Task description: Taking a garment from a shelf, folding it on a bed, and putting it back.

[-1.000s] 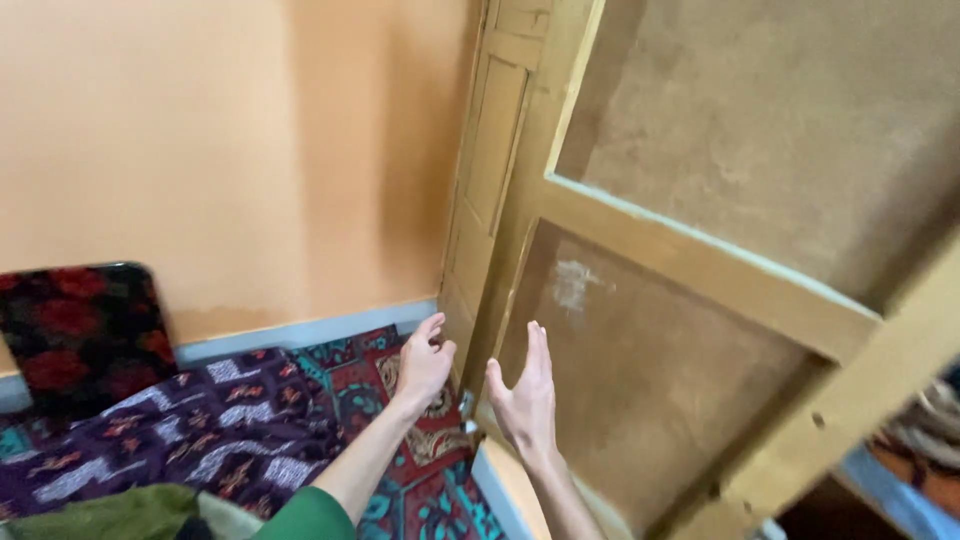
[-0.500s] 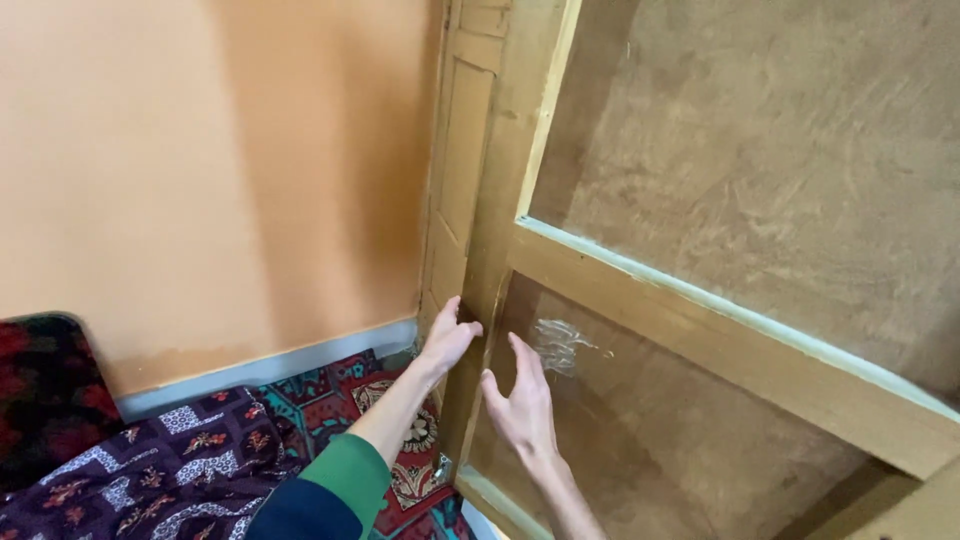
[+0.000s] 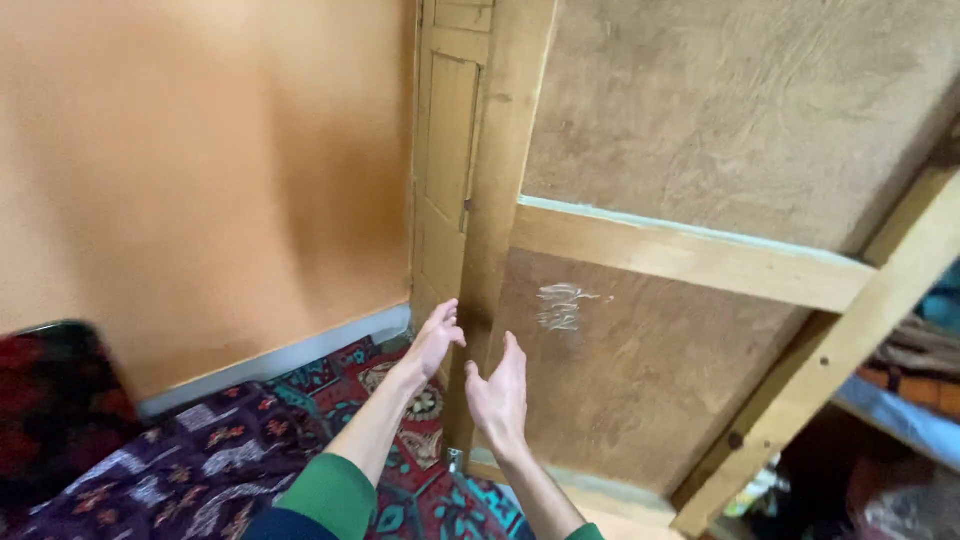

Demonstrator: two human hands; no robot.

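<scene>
door frame (image 3: 690, 255): pale wood, smooth, matt
door panel (image 3: 740, 110): rough brown board, matt
wall (image 3: 200, 170): smooth orange paint, matt
rug (image 3: 200, 460): patterned woven cloth

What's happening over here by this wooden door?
A person is reaching both bare hands toward a big wooden door panel with a light wood frame. The left hand is up at the upright edge post, at or very near it, fingers spread. The right hand is open in front of the brown board beside it, holding nothing. A patterned rug covers the floor below, next to an orange wall.
</scene>
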